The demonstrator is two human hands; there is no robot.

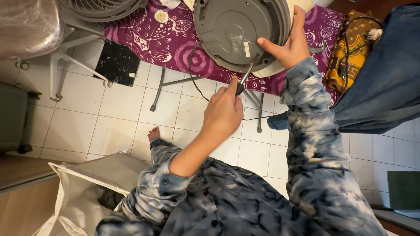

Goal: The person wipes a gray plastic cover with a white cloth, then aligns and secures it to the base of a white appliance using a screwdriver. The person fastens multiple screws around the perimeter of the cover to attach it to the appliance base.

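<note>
The big round grey plastic appliance [236, 32] lies bottom-up on the counter with the purple patterned cloth [173, 43]. The right hand [286, 46] is pressed flat on the right side of the grey appliance, fingers spread, its grip closed on nothing. The left hand [223, 111] is below the appliance, its grip wrapped tight around the dark handle of a thin metal screwdriver [246, 75]. The screwdriver tip touches the lower edge of the appliance. A thin black cord [194, 83] hangs down from the appliance toward the white tiled floor [105, 118].
</note>
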